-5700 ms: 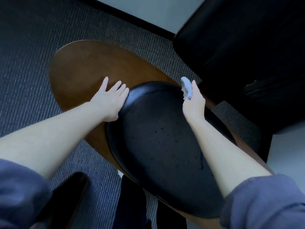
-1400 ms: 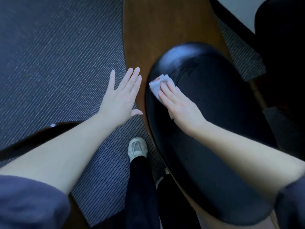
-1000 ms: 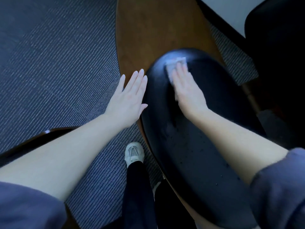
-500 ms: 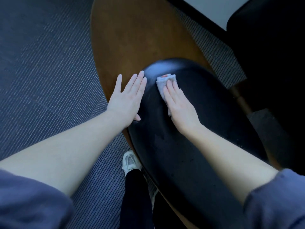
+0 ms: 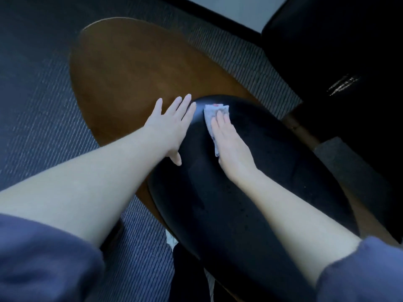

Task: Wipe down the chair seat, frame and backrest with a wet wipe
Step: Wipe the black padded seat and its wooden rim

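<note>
White wet wipe lies pinned flat beneath the right hand. Fingers of that hand are straight and held together, palm down, pressing the wipe onto the black pad of the chair; nothing is curled round the cloth. The wipe is crumpled and shows beyond the fingertips and along the left edge of the hand. Position of the wipe: upper end of the pad, close to its far rounded edge.

Left hand is likewise flat, fingers straight and slightly spread, holding nothing. Its palm and thumb rest on the left margin of the pad; its fingertips reach past that margin over the wooden shell. The two hands lie just beside each other, not touching.

The pad is glossy and dark, with small specks on its surface. The brown wooden shell carries the pad and extends well beyond it at the far end and on the left. Whether this padded part is seat or backrest cannot be determined from this view.

Both forearms are bare. A blue-grey left sleeve is pushed up the arm, as is the right sleeve. Ribbed dark carpet surrounds the chair. A second dark chair stands at the upper right, near the shell. Dark trouser legs show below the near edge of the pad.
</note>
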`<move>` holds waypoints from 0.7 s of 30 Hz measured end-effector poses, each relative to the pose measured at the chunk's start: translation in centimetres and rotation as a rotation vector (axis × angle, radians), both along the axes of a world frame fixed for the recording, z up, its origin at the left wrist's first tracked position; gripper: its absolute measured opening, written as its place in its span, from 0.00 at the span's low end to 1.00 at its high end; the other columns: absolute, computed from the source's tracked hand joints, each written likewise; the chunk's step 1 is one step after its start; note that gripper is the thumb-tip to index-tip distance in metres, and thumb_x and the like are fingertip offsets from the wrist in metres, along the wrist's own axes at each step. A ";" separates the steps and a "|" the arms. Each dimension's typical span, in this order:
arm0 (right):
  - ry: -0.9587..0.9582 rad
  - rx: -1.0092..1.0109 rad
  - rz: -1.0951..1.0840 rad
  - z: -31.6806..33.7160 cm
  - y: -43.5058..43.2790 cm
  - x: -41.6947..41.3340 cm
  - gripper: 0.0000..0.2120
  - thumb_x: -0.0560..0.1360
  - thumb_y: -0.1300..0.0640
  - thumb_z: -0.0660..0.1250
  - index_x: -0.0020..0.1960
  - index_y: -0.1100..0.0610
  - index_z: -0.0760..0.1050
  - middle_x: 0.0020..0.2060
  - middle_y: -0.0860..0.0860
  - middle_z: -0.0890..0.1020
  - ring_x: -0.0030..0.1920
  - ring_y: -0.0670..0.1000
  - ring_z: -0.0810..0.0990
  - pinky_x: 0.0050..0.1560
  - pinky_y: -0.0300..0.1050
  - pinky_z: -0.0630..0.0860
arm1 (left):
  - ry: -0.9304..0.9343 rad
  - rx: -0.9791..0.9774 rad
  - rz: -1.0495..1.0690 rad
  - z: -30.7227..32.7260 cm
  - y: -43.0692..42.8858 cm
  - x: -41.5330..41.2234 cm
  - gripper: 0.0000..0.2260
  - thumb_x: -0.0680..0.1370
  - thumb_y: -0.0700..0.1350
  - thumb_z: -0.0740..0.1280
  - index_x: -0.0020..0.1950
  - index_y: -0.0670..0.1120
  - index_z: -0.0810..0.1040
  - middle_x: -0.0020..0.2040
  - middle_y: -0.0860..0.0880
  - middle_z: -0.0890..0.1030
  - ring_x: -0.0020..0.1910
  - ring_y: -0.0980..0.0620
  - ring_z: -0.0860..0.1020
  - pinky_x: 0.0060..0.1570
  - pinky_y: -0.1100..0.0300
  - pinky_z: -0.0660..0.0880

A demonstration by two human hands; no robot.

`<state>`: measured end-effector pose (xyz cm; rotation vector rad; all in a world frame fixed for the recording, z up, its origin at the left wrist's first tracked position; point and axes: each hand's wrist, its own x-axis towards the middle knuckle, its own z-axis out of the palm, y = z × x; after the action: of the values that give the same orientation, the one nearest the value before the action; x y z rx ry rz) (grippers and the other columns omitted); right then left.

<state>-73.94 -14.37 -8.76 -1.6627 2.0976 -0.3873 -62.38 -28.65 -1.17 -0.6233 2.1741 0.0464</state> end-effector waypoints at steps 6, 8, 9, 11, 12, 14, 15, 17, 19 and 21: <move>0.020 0.174 -0.473 -0.9 -0.7 -2.0 0.40 0.70 0.67 0.68 0.75 0.63 0.50 0.74 0.60 0.57 0.76 0.58 0.53 0.73 0.48 0.61 | -0.056 0.003 0.066 -1.9 1.5 -0.8 0.73 0.57 0.71 0.75 0.72 0.38 0.24 0.73 0.36 0.25 0.74 0.36 0.30 0.74 0.40 0.40; 0.058 0.129 -0.267 -0.6 -1.0 -1.5 0.37 0.68 0.67 0.67 0.72 0.62 0.53 0.71 0.61 0.60 0.73 0.59 0.58 0.71 0.48 0.64 | -0.087 0.019 0.092 -2.3 1.4 -1.1 0.73 0.57 0.71 0.75 0.71 0.38 0.22 0.72 0.36 0.23 0.73 0.36 0.28 0.73 0.39 0.38; 0.028 0.154 -0.256 -0.8 -0.5 -2.2 0.36 0.69 0.67 0.66 0.73 0.63 0.54 0.72 0.60 0.59 0.73 0.58 0.59 0.69 0.48 0.66 | -0.109 0.026 0.102 -2.4 1.4 -1.3 0.73 0.58 0.71 0.75 0.70 0.38 0.22 0.71 0.36 0.23 0.73 0.35 0.28 0.73 0.39 0.37; -0.009 0.283 -0.454 -1.1 0.8 -4.4 0.37 0.70 0.68 0.66 0.75 0.62 0.54 0.74 0.58 0.57 0.73 0.57 0.59 0.68 0.48 0.67 | -0.144 0.034 0.115 -2.5 1.3 -1.4 0.73 0.58 0.71 0.75 0.69 0.38 0.20 0.71 0.36 0.22 0.73 0.34 0.27 0.72 0.39 0.36; -0.001 0.309 -0.597 -1.4 1.3 -5.1 0.39 0.71 0.68 0.67 0.76 0.61 0.51 0.76 0.58 0.55 0.75 0.56 0.55 0.71 0.48 0.64 | -0.155 0.030 0.120 -2.5 1.2 -1.5 0.73 0.58 0.71 0.74 0.68 0.38 0.19 0.71 0.36 0.22 0.72 0.34 0.27 0.72 0.38 0.36; 0.007 0.302 -0.630 -1.4 1.8 -5.3 0.41 0.72 0.67 0.68 0.77 0.61 0.48 0.76 0.57 0.52 0.77 0.56 0.49 0.74 0.46 0.59 | -0.177 0.026 0.140 -2.5 1.3 -1.8 0.73 0.58 0.72 0.74 0.64 0.38 0.17 0.71 0.36 0.22 0.72 0.34 0.27 0.72 0.38 0.35; 0.022 0.299 -0.542 -1.0 1.9 -5.1 0.40 0.71 0.68 0.67 0.76 0.61 0.50 0.75 0.57 0.54 0.77 0.55 0.50 0.72 0.44 0.61 | -0.183 0.024 0.149 -2.5 1.4 -1.9 0.73 0.57 0.72 0.74 0.63 0.38 0.17 0.71 0.36 0.22 0.73 0.34 0.28 0.72 0.38 0.35; 0.012 0.283 -0.426 -0.6 2.6 -5.4 0.36 0.70 0.70 0.66 0.74 0.61 0.55 0.73 0.56 0.57 0.75 0.55 0.55 0.67 0.44 0.66 | -0.178 0.018 0.151 -2.3 1.5 -1.8 0.72 0.57 0.73 0.74 0.62 0.38 0.16 0.71 0.35 0.22 0.73 0.33 0.28 0.72 0.38 0.36; -0.005 0.382 -0.546 -0.4 3.5 -6.2 0.34 0.70 0.69 0.67 0.72 0.62 0.57 0.72 0.57 0.59 0.73 0.56 0.58 0.66 0.48 0.68 | -0.159 0.025 0.143 -2.2 1.5 -1.8 0.72 0.58 0.73 0.73 0.62 0.37 0.17 0.71 0.35 0.23 0.73 0.33 0.29 0.72 0.38 0.37; -0.031 0.384 -0.686 -0.5 3.3 -6.3 0.34 0.72 0.68 0.65 0.74 0.63 0.55 0.73 0.59 0.58 0.74 0.57 0.56 0.68 0.47 0.66 | -0.159 0.034 0.136 -1.8 1.5 -2.1 0.71 0.59 0.73 0.72 0.62 0.37 0.17 0.71 0.34 0.23 0.73 0.33 0.29 0.72 0.38 0.37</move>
<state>-80.26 -11.10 -9.29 -0.6944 2.4778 -0.1848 -64.51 -27.14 -3.01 -0.7303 1.9714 0.1028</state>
